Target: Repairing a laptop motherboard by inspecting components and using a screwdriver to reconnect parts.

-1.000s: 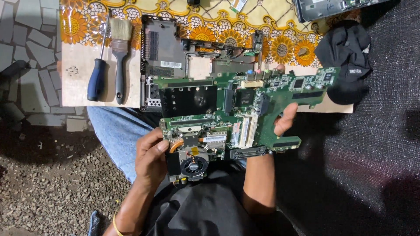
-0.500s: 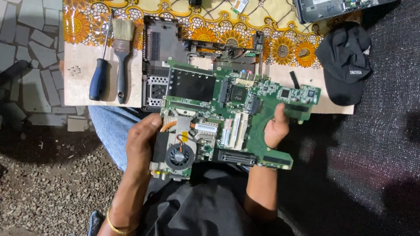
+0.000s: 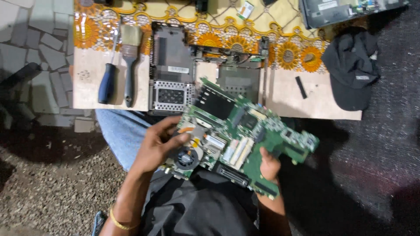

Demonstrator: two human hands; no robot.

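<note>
Nearest the camera, above the person's lap, both hands hold a green circuit board (image 3: 245, 135). The left hand (image 3: 159, 146) is closed around the board's lower left end, thumb on top beside the round fan (image 3: 187, 158) and its copper pipe. The right hand (image 3: 269, 165) grips the board's near right edge from beneath, with the thumb pressed on the top face. The board faces up with its parts showing, and it is tilted. Its long axis runs from the fan end at lower left up to the notched corner at upper right. That far corner hangs over the dark floor mat, well clear of anything. The top left corner of the board overlaps the near edge of the table (image 3: 315, 105) in this view.

Farther off, on the table, the opened laptop base (image 3: 173, 70) lies just past the board. To its left lie a paint brush (image 3: 129, 65) and a blue-handled screwdriver (image 3: 108, 78), side by side with their handles pointing toward the person. A small black strip (image 3: 301, 86) lies on bare table to the right. A black cap (image 3: 352, 65) hangs over the table's right end. At the far edge there is another laptop part (image 3: 341, 11).
</note>
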